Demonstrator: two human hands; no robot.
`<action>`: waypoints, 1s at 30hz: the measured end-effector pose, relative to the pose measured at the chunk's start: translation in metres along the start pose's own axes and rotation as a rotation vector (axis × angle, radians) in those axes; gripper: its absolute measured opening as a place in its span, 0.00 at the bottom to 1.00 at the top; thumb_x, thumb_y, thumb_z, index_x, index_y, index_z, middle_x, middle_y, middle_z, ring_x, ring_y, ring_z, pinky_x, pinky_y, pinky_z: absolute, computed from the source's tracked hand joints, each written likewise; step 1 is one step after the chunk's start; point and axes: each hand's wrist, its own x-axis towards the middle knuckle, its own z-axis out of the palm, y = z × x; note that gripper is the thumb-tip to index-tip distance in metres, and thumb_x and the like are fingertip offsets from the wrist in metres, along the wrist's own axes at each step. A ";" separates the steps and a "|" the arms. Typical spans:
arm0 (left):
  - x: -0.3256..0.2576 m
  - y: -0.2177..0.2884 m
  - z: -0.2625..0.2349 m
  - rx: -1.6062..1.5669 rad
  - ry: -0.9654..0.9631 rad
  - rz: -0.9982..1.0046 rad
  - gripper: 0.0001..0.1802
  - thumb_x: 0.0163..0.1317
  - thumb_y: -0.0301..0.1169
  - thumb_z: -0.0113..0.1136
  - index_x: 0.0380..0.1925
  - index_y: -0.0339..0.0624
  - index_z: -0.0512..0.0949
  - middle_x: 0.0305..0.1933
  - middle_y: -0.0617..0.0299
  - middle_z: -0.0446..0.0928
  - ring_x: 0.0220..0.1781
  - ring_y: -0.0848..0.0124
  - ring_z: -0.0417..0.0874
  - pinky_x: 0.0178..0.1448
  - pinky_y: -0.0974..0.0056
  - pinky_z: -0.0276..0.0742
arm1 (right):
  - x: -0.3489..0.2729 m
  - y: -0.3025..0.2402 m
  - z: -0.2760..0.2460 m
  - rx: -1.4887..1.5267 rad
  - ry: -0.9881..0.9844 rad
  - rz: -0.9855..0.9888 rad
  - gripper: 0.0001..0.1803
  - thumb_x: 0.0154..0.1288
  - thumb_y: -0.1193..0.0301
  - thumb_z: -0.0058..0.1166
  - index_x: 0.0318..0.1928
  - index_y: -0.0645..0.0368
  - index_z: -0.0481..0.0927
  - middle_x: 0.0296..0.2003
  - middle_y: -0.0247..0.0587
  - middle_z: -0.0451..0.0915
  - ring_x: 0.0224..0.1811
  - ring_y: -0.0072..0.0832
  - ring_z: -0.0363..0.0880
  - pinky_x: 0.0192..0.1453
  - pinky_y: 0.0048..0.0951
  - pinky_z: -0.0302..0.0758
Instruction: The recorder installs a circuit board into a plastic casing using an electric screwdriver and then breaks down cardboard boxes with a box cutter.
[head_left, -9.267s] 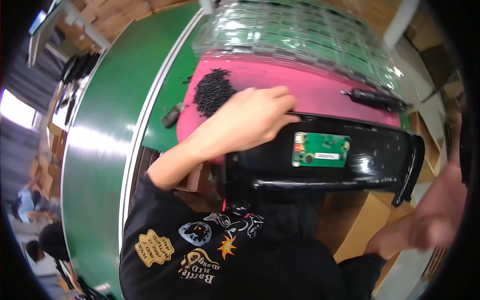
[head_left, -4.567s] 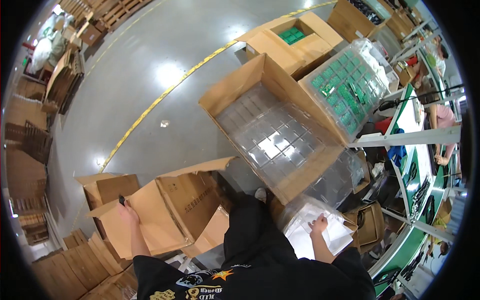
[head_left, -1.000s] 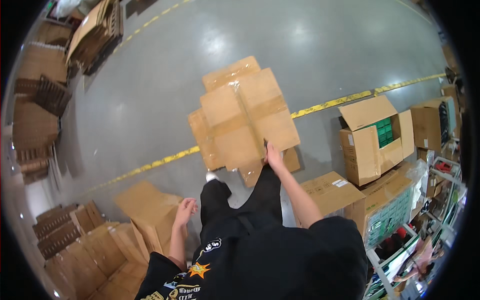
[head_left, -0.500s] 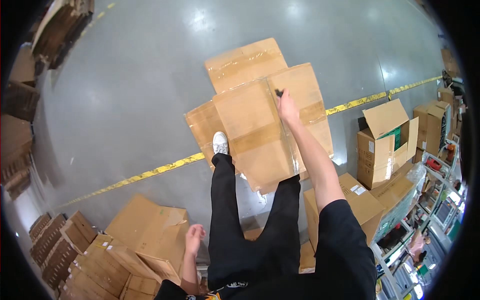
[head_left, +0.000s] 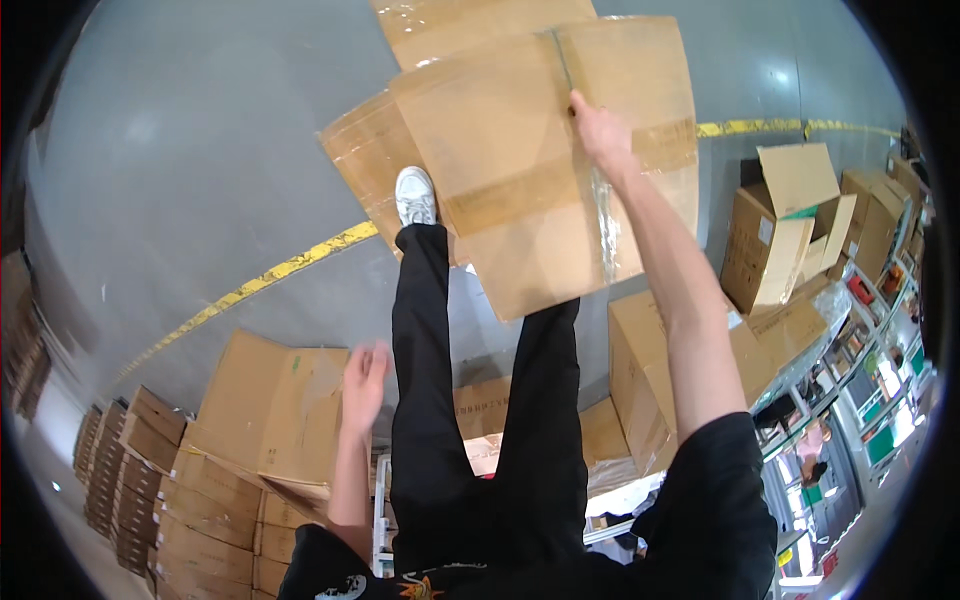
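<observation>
My right hand reaches far forward and grips the flap of a large flattened cardboard box that lies over more flattened cardboard on the grey floor. My left hand hangs free at my side, fingers apart, holding nothing, just beside a flat cardboard stack. My legs in black trousers stretch ahead, and my white shoe steps onto the edge of the cardboard.
A yellow floor line crosses the concrete. Open cardboard boxes stand at the right, closed ones near my right leg. Stacks of flat cartons fill the lower left. Shelving with green and red items runs along the right edge.
The view has closed in on the flattened box. My right hand stays on its flap, my foot has stepped forward onto the cardboard, and my left hand has swung up beside my leg.
</observation>
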 end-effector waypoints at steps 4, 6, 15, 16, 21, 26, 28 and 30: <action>0.063 0.059 0.079 0.243 -0.258 0.243 0.11 0.67 0.31 0.48 0.42 0.35 0.72 0.38 0.59 0.76 0.42 0.74 0.76 0.48 0.68 0.71 | -0.107 0.047 0.090 0.108 -0.061 0.070 0.15 0.66 0.72 0.39 0.52 0.48 0.64 0.31 0.52 0.81 0.33 0.49 0.81 0.34 0.47 0.77; 0.090 0.085 0.128 0.501 -0.380 0.458 0.12 0.64 0.32 0.49 0.42 0.35 0.72 0.36 0.54 0.75 0.41 0.61 0.76 0.48 0.62 0.71 | -0.167 0.065 0.125 0.157 -0.156 0.094 0.15 0.65 0.72 0.40 0.52 0.48 0.64 0.32 0.52 0.81 0.34 0.49 0.81 0.34 0.48 0.77; 0.169 0.026 0.349 1.362 -0.447 1.395 0.25 0.59 0.34 0.51 0.58 0.44 0.65 0.59 0.60 0.67 0.63 0.62 0.64 0.64 0.54 0.59 | -0.391 0.137 0.238 0.495 -0.418 0.526 0.14 0.68 0.64 0.41 0.51 0.52 0.60 0.34 0.58 0.79 0.39 0.54 0.79 0.40 0.52 0.74; 0.171 0.023 0.353 1.589 -0.314 1.494 0.28 0.57 0.35 0.55 0.58 0.44 0.65 0.59 0.60 0.67 0.62 0.63 0.64 0.64 0.54 0.59 | -0.398 0.142 0.239 0.656 -0.253 0.625 0.15 0.69 0.62 0.40 0.51 0.54 0.60 0.34 0.59 0.79 0.40 0.57 0.77 0.42 0.53 0.73; 0.150 0.045 0.392 1.991 -0.336 1.222 0.26 0.49 0.40 0.64 0.49 0.46 0.71 0.50 0.63 0.72 0.58 0.67 0.68 0.61 0.56 0.60 | -0.357 0.129 0.232 1.100 0.135 0.631 0.17 0.68 0.62 0.45 0.50 0.58 0.61 0.34 0.62 0.78 0.39 0.62 0.75 0.42 0.53 0.70; 0.139 0.048 0.363 1.881 -0.746 1.192 0.12 0.47 0.37 0.65 0.27 0.45 0.74 0.32 0.64 0.74 0.43 0.67 0.76 0.48 0.58 0.66 | -0.329 0.079 0.227 1.476 0.278 0.724 0.14 0.67 0.67 0.47 0.47 0.58 0.62 0.35 0.60 0.78 0.41 0.58 0.75 0.41 0.51 0.71; 0.125 0.052 0.355 1.870 -0.771 1.197 0.11 0.45 0.35 0.66 0.25 0.45 0.73 0.31 0.63 0.73 0.41 0.66 0.76 0.45 0.58 0.67 | -0.342 0.043 0.239 1.392 0.146 0.653 0.12 0.66 0.70 0.46 0.46 0.59 0.62 0.37 0.60 0.77 0.42 0.58 0.75 0.42 0.52 0.70; 0.088 0.074 0.343 1.800 -0.857 1.178 0.11 0.41 0.30 0.65 0.23 0.44 0.72 0.30 0.62 0.72 0.38 0.64 0.76 0.39 0.58 0.68 | -0.351 0.046 0.224 1.364 0.057 0.675 0.11 0.66 0.71 0.44 0.45 0.58 0.62 0.37 0.60 0.77 0.43 0.58 0.75 0.44 0.53 0.70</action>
